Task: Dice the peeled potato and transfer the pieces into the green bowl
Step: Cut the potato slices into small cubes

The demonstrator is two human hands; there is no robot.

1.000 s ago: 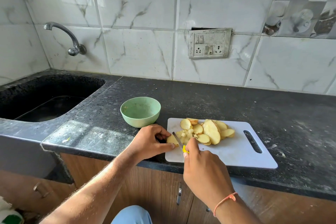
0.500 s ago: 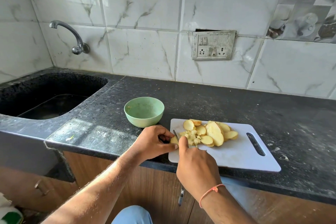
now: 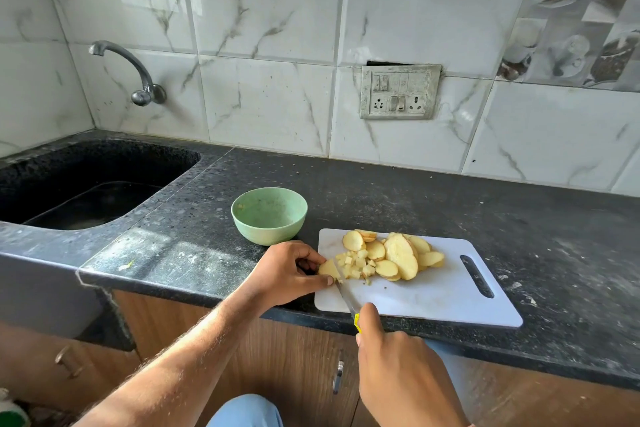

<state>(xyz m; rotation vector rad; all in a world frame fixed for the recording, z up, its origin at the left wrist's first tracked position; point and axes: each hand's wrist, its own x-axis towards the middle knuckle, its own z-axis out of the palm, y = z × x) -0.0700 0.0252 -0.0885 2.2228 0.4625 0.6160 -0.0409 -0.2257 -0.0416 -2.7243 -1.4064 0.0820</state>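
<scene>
Left hand (image 3: 287, 270) grip is pinching a potato slice (image 3: 329, 269) at cutting board (image 3: 433, 295) left edge, frame center. Right hand (image 3: 398, 367) grip is curling round knife (image 3: 346, 298). Green bowl (image 3: 269, 215) is sitting just above-left on tabletop (image 3: 450, 204).

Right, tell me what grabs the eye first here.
The heap of potato slices on the white cutting board at the counter's front edge. The left hand pins one slice while the right hand works a knife. The green bowl stands just behind.
</scene>
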